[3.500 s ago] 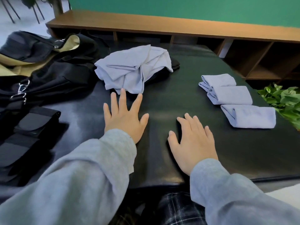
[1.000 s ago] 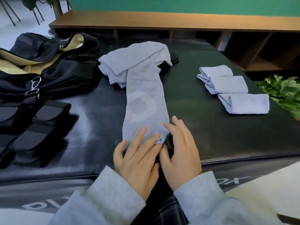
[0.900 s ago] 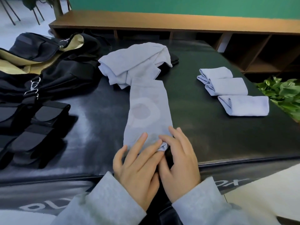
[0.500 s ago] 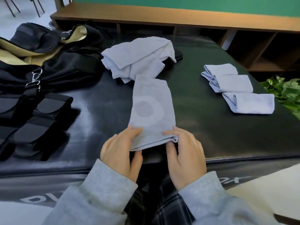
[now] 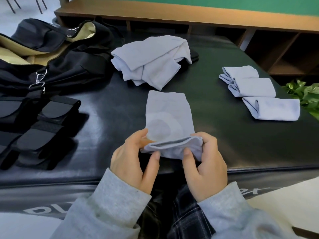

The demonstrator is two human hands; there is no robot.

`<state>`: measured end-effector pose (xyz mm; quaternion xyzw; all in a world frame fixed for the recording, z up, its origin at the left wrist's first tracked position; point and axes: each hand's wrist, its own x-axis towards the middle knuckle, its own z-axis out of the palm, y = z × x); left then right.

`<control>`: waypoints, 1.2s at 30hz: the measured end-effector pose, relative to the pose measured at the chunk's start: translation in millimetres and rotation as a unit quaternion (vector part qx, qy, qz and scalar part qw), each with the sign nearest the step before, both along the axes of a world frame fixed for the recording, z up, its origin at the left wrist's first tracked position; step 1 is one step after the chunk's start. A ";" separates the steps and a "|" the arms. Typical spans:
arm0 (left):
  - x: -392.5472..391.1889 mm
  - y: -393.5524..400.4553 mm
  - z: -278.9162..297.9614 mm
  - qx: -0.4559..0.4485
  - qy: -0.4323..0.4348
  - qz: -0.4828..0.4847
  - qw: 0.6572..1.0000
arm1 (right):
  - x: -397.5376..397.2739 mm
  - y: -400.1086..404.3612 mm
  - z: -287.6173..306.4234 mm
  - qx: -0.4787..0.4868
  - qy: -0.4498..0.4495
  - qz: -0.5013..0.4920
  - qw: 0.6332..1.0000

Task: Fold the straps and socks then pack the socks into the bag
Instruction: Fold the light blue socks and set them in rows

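Note:
A light blue sock (image 5: 168,114) lies flat on the black table (image 5: 215,121), its near end lifted and rolled. My left hand (image 5: 136,159) and my right hand (image 5: 205,163) both pinch that rolled end, thumbs underneath. Behind it sits a pile of unfolded light blue socks (image 5: 151,59). Three folded socks (image 5: 253,87) lie in a row at the right. The open black bag (image 5: 51,54) with a tan lining is at the far left. Folded black straps (image 5: 39,125) lie at the left near edge.
A wooden shelf unit (image 5: 241,26) runs along the back under a green wall. A green leafy plant (image 5: 307,95) pokes in at the right edge. A white surface (image 5: 284,204) shows at the bottom right.
I pulled one sock out of the pile toward me and laid it flat. Both hands then took its near end and lifted it into a roll.

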<state>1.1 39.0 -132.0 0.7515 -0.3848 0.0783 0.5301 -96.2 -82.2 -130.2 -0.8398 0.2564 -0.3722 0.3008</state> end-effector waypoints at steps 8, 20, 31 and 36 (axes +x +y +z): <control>0.0 -1.4 -4.0 0.007 0.033 0.054 0.998 | 7.1 1.6 -1.4 0.023 -0.033 -0.038 0.998; 6.6 -3.0 -5.3 0.042 -0.068 0.093 0.992 | 9.5 -5.3 -7.5 -0.060 -0.038 -0.044 0.996; -1.4 -11.7 -10.2 0.100 -0.240 0.075 0.963 | 10.6 -4.8 -11.6 -0.093 -0.024 -0.066 0.993; -2.6 -12.5 -9.9 0.130 -0.256 0.069 0.955 | 8.1 -2.8 -11.4 -0.154 -0.011 -0.039 0.987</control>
